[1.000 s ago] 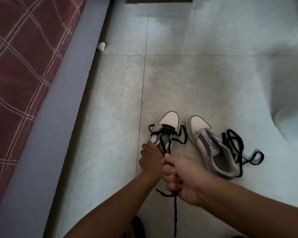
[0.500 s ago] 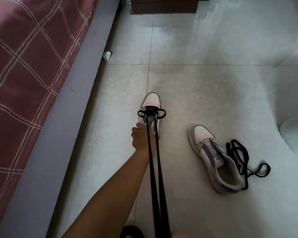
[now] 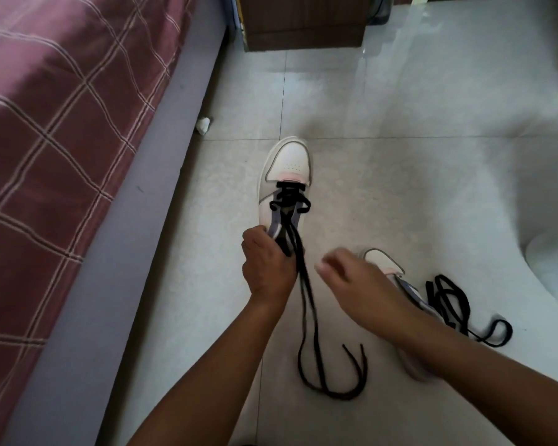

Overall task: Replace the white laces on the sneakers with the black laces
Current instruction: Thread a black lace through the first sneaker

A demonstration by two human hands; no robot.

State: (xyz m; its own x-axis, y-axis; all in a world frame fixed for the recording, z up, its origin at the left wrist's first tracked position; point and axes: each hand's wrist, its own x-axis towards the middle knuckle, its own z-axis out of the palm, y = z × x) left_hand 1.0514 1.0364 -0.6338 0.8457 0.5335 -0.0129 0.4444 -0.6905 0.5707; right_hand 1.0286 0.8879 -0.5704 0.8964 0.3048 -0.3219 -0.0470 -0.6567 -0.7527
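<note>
- Head view looks down on a pale grey tiled floor, with both bare forearms reaching in from the bottom edge.
- Left hand has its fingers curled round the heel end of a white low-top sneaker with lilac and pink panels, whose toe points away from the person.
- A black flat shoelace is threaded through the lowest eyelets of this sneaker. Its two strands run back past the left hand and trail onto the floor, where the free ends curl in loops between the two forearms.
- Right hand hovers just right of those strands, blurred, with fingers loosely bent and nothing held.
- A second matching white sneaker lies on the floor partly behind the right wrist.
- A second black shoelace lies in a loose tangle just beside that sneaker, on its right.
- A bed with a maroon checked cover and grey side panel fills the left.
- A small crumpled white scrap lies on the floor against the bed side.
- A brown wooden cabinet stands at the top.
</note>
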